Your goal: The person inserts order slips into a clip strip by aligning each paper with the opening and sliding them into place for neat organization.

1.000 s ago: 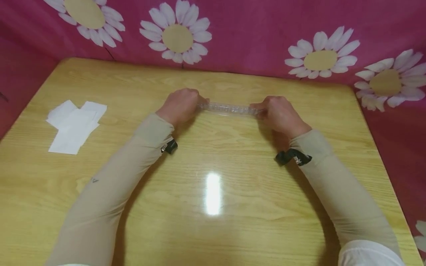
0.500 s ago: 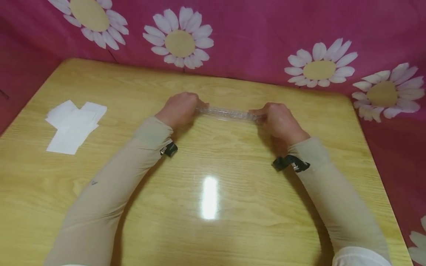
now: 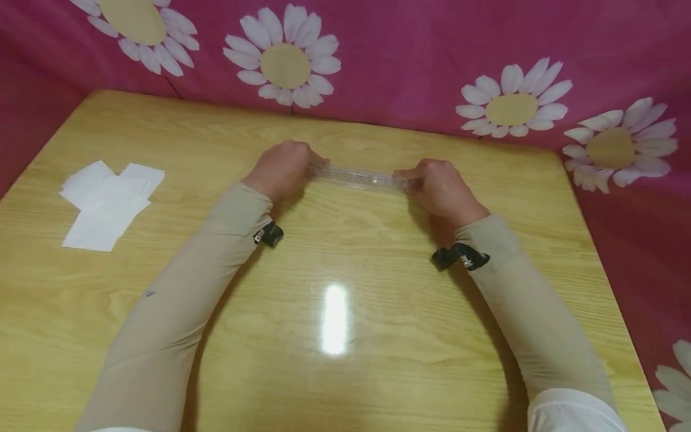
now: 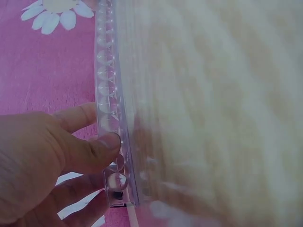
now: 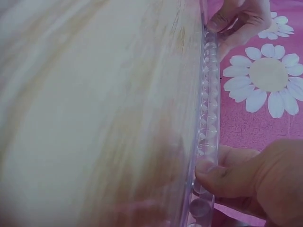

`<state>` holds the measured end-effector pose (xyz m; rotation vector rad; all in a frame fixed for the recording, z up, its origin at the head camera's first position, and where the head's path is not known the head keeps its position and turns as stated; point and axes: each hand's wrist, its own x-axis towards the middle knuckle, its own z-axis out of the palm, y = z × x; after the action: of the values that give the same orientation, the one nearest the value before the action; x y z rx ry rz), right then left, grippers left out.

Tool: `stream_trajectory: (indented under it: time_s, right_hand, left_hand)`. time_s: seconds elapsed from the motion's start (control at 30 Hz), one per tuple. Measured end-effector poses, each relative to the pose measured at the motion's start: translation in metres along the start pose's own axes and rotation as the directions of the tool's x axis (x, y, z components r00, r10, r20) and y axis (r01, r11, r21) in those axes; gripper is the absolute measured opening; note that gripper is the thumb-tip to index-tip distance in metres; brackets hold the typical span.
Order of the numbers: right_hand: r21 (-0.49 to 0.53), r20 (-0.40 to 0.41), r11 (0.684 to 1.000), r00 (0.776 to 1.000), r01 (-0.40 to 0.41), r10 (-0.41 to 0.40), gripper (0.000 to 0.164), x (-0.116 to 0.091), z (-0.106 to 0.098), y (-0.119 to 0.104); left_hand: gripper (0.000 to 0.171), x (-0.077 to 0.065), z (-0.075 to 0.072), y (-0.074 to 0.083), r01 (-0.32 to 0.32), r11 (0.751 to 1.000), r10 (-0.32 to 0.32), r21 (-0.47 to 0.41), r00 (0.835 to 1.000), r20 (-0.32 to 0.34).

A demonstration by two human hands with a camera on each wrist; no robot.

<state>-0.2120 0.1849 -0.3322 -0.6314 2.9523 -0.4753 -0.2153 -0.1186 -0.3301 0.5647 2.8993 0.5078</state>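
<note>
A long, clear plastic case (image 3: 358,177) lies across the far half of the table, between my two hands. Round, bubble-like cells (image 4: 106,71) run in a row along its edge. My left hand (image 3: 283,171) grips one end, its thumb (image 4: 106,144) pressed over the cells and the fingers behind. At the other end my right hand (image 3: 442,189) pinches the case the same way, with its thumb (image 5: 210,172) near the last cells. In the right wrist view, my left hand (image 5: 241,21) shows at the far end. What the cells contain is too blurred to tell.
White paper pieces (image 3: 110,201) overlap in a loose pile at the left of the wooden table (image 3: 345,252). A pink cloth (image 3: 399,60) with large daisies stands behind the table's far edge and along both sides. Dark straps (image 3: 461,257) sit at the wrists.
The view shifts a little, so table, papers and hands appear slightly farther left. Both hands keep their grip on the clear case, which tilts slightly.
</note>
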Motion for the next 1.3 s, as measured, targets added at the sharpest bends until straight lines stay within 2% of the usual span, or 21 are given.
stream_trajectory:
  time_s: [0.23,0.57,0.87,1.07,1.2,1.3]
  right_hand:
    - [-0.007,-0.022,1.000,1.000,0.014,-0.014,0.041,0.006,0.003,-0.001]
    - [0.013,-0.021,0.999,0.999,0.035,-0.034,0.045,0.016,0.005,-0.006]
    - [0.031,-0.019,0.999,1.000,0.025,-0.024,0.041,0.025,0.008,-0.009]
    - [0.036,-0.022,0.999,1.000,0.010,-0.009,0.044,0.024,0.009,-0.011]
    - [0.056,-0.022,0.998,1.000,0.013,-0.012,0.044,0.023,0.009,-0.011]
    - [0.046,-0.009,0.999,1.000,0.013,-0.012,0.043,0.024,0.008,-0.009]
  left_hand:
    - [0.058,-0.002,-0.005,-0.003,0.035,0.998,-0.034,-0.043,0.999,0.027]
    - [0.048,0.002,-0.005,-0.014,0.043,0.997,-0.043,-0.060,0.999,0.000]
    - [0.040,0.006,-0.006,-0.021,0.051,0.996,-0.053,-0.077,0.998,-0.019]
    - [0.046,0.007,-0.003,-0.026,0.037,0.995,-0.043,-0.097,0.998,-0.055]
    - [0.054,0.005,-0.004,-0.027,0.073,0.986,-0.076,-0.148,0.997,-0.017]
    - [0.058,0.005,-0.005,-0.026,0.078,0.982,-0.081,-0.173,0.997,-0.012]
